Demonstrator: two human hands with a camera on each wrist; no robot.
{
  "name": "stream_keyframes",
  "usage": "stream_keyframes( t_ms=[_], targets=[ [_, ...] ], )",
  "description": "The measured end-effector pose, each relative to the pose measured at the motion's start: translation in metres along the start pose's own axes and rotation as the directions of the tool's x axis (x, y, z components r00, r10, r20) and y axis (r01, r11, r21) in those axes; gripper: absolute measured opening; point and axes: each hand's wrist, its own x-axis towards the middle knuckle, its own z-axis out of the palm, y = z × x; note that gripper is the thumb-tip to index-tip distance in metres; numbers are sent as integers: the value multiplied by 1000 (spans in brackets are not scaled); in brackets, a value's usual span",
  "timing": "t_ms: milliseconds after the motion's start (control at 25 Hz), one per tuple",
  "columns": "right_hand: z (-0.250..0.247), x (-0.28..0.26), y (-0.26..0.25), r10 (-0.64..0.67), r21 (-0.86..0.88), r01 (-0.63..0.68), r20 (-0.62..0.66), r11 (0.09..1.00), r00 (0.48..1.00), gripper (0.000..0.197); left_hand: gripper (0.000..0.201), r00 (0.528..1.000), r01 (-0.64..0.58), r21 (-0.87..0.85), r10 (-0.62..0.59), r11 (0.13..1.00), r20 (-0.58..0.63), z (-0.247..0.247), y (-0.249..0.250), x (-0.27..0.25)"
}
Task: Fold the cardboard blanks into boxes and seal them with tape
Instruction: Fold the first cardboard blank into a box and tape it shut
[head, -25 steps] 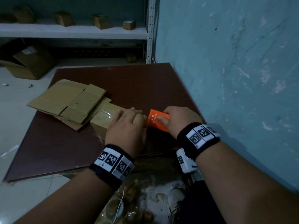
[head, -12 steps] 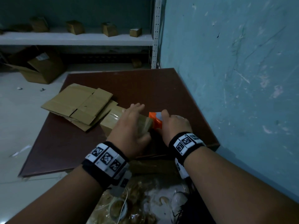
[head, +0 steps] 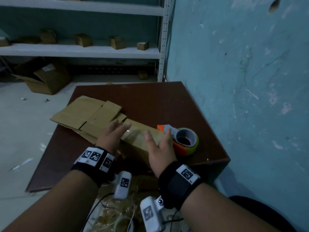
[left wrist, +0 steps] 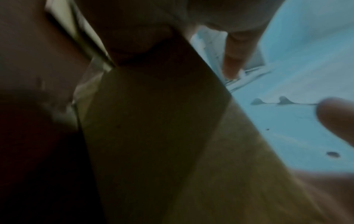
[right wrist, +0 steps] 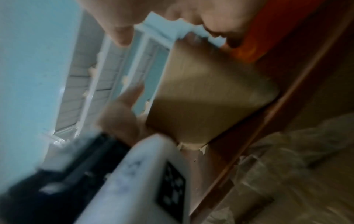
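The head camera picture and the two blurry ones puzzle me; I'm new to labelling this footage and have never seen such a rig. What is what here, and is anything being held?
No machine: a person wears cameras on the head and on each wrist, on bands with square markers. The wide picture looks down from the head; the blurry ones look along each hand. On the brown table a folded cardboard box lies with shiny tape along its top. The left hand and right hand are spread open at the box, gripping nothing. Beside the right hand sits an orange tape dispenser. Flat cardboard blanks lie behind the box.
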Motion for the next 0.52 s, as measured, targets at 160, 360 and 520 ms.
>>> stream_keyframes(
  t_ms=[160, 360, 520],
  targets=[
    [4, 17, 7, 12, 143, -5, -48, 990, 999, 101, 35, 992, -125, 163, 126, 979, 6, 16, -15, 7],
    [12, 32, 19, -86, 103, 106, -189, 989, 978, 74, 34, 985, -110, 227, 137, 968, -108, 22, -24, 15],
    [7, 43, 18, -60, 130, 85, -185, 988, 981, 49, 33, 957, -87, 302, 164, 949, -239, 29, -24, 17]
  ],
)
